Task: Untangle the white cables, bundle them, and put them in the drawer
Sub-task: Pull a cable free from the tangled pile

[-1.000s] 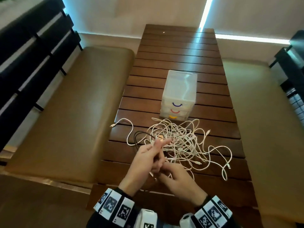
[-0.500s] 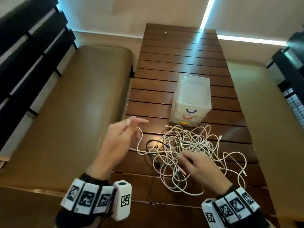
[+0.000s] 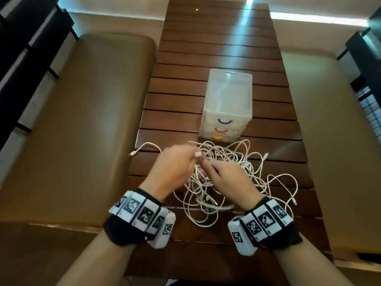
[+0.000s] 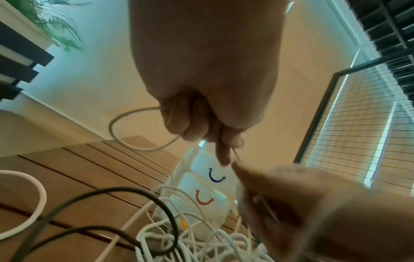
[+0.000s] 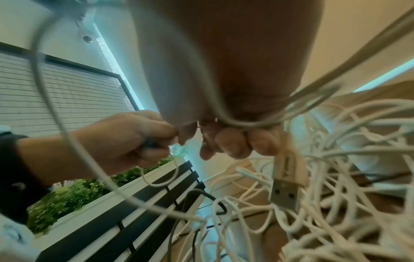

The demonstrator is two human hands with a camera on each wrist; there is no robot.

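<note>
A tangle of white cables [image 3: 233, 166] lies on the slatted wooden table [image 3: 216, 48], in front of a clear plastic drawer unit [image 3: 227, 102] with blue, red and yellow handles. Both hands meet above the left part of the tangle. My left hand [image 3: 177, 162] has curled fingers gripping a white cable [image 4: 134, 127] that loops out to the left. My right hand [image 3: 226, 178] grips white cable strands [image 5: 235, 122] in curled fingers, and a USB plug [image 5: 285, 191] hangs below them. A black cable [image 4: 107, 209] runs through the pile.
Tan cushioned benches [image 3: 82, 120] flank the table on both sides. Dark slatted backrests [image 3: 24, 38] stand at the far left and right. The drawer unit's drawers look closed. One cable end [image 3: 134, 152] trails toward the table's left edge.
My left hand came back from the left toward the tangle and now meets the right hand. The right hand rose from the pile with strands in its fingers.
</note>
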